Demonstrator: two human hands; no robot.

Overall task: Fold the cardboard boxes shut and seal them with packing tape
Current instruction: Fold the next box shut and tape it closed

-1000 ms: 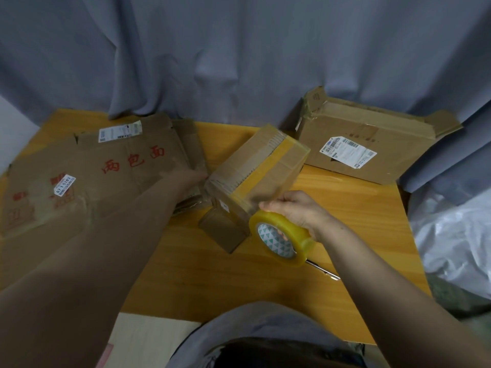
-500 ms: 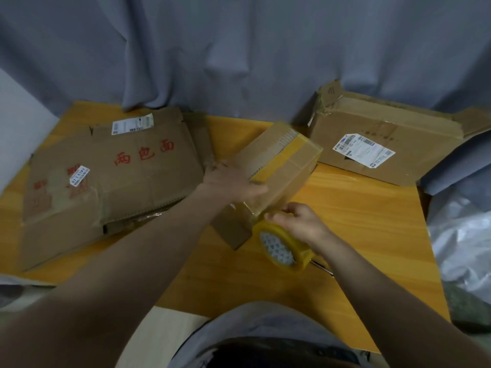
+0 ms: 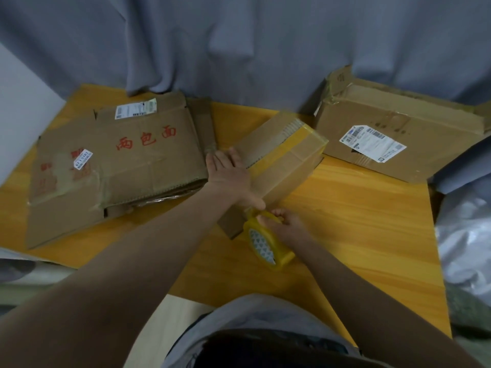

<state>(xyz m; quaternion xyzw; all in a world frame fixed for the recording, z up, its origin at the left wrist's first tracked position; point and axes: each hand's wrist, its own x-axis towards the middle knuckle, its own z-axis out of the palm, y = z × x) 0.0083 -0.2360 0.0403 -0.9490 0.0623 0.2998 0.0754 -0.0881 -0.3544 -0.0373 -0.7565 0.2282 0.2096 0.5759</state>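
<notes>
A small cardboard box (image 3: 289,152) lies tilted in the middle of the wooden table (image 3: 358,224), with a yellowish tape strip running over its top. My left hand (image 3: 231,173) presses flat on the box's near end, fingers straight, thumb down by the near corner. My right hand (image 3: 288,227) grips the yellow tape roll (image 3: 268,247) just below that corner, close to the box. A loose flap sticks out under the box toward me.
A flattened carton (image 3: 119,166) with red characters and labels covers the table's left side. A larger box (image 3: 393,134) with open flaps and a shipping label stands at the back right. A grey curtain hangs behind. Crumpled plastic sheeting (image 3: 467,235) lies off the right edge.
My left hand moved from the flattened carton onto the small box and now presses its near end. My right hand stayed with the tape roll at the box's near corner.
</notes>
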